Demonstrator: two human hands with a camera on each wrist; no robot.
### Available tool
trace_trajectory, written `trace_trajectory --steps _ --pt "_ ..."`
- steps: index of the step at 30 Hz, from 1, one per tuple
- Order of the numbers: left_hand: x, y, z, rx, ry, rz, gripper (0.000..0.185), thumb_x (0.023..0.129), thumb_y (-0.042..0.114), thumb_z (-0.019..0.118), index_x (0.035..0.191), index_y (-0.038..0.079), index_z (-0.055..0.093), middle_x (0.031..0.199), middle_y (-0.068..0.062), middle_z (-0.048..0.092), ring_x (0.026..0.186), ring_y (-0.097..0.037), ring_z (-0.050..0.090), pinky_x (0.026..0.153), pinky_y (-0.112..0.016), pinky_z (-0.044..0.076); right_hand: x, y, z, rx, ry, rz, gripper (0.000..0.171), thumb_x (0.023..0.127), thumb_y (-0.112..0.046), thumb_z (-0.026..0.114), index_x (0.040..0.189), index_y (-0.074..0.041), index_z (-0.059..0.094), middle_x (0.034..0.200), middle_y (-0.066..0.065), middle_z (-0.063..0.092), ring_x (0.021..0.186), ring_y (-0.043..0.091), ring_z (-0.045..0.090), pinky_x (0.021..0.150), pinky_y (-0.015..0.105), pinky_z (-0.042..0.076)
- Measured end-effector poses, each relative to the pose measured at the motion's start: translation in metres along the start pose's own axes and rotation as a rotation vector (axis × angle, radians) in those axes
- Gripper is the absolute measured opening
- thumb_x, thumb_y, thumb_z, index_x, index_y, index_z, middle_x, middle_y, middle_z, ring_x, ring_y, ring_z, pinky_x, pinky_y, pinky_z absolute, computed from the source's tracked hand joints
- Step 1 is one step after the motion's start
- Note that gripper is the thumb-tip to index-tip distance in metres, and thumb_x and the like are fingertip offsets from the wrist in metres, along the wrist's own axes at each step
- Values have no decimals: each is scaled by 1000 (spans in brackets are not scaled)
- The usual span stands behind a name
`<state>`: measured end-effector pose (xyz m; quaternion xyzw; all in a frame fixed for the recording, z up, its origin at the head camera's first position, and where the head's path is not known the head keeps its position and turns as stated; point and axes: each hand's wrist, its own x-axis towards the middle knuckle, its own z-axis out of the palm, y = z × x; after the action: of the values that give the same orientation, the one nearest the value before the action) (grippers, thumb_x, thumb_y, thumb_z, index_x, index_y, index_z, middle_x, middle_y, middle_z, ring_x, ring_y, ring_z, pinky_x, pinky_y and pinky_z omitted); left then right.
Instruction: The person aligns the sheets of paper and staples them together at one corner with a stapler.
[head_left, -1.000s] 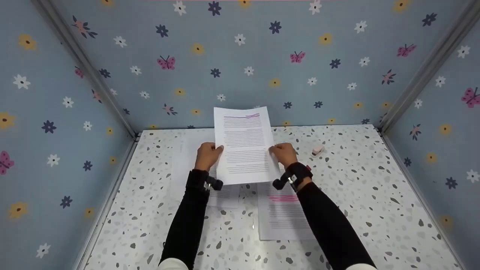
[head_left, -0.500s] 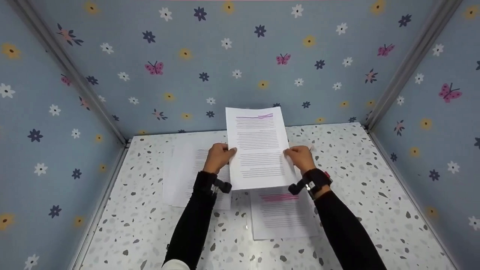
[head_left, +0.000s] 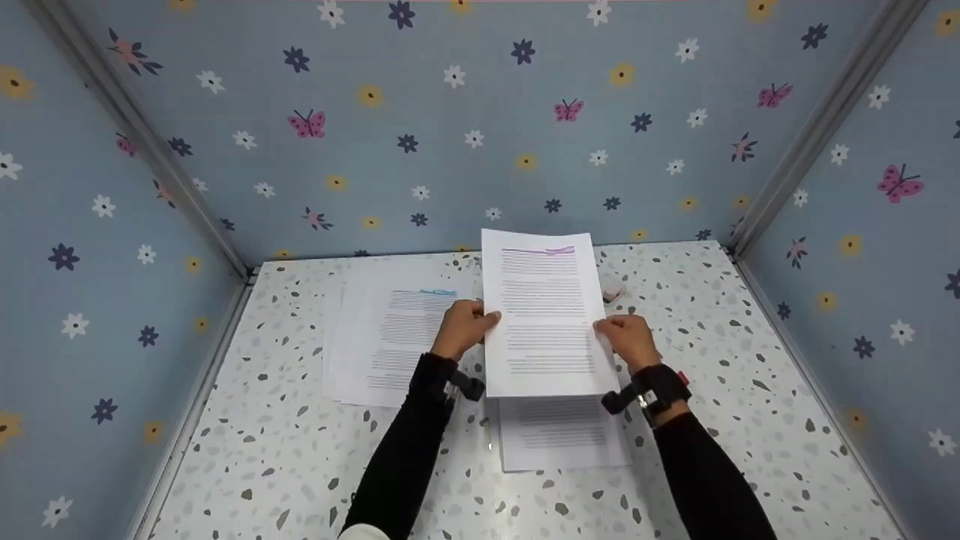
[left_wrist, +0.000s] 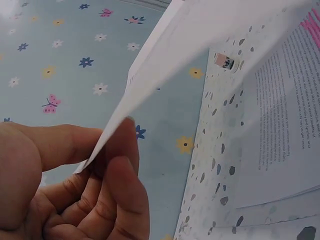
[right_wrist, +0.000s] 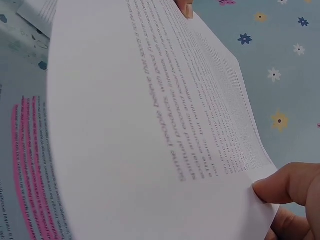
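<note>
While held upright at frame centre, sheet (head_left: 544,311) runs long axis vertical; left hand (head_left: 463,328) and right hand (head_left: 628,339) pinch opposite side edges, equally near.

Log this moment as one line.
both hands: left grip, right grip pinch white printed sheet | raised above white paper stack | speckled tabletop

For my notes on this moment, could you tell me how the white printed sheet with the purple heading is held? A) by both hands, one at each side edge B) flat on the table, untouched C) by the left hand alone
A: the left hand and the right hand each pinch a side edge of the white printed sheet, raised above the speckled table.
</note>
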<state>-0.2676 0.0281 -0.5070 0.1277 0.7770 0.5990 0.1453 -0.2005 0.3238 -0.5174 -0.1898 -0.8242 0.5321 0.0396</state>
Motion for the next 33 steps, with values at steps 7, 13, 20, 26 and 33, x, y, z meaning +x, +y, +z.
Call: trace_trajectory --steps 7,13,20,26,33 --pt "-4 -20 19 56 -11 -101 24 100 20 65 110 -1 74 88 -11 72 71 -20 69 68 -44 54 -13 29 -1 -35 19 55 21 93 -19 66 86 -1 75 61 -2 53 57 15 47 54 28 37" --pt "-8 -37 33 37 -23 -152 24 100 18 65 107 -2 74 85 -11 71 68 -20 67 76 -49 57 -21 47 1 -76 40 70 23 92 -20 67 87 0 76 71 2 62 62 18 50 58 31 40" --pt "-16 -57 47 115 19 -193 20 96 18 69 98 -2 75 78 -6 69 64 -16 64 61 -32 53 -30 71 6 -125 36 45 27 90 -19 67 66 -7 63 55 -4 39 53 15 36 53 29 30" --pt "-21 -70 56 192 26 -176 28 94 18 71 70 6 64 59 1 53 53 -13 50 51 -28 40 -36 85 9 -140 50 47 37 87 -17 67 57 -12 47 54 -5 33 50 14 32 50 29 27" --pt "-29 -76 62 310 10 -153 44 95 19 72 59 15 47 53 3 40 48 -13 40 49 -29 33 -41 91 11 -185 60 67 35 86 -16 68 58 -13 45 56 -3 37 50 15 34 50 29 28"
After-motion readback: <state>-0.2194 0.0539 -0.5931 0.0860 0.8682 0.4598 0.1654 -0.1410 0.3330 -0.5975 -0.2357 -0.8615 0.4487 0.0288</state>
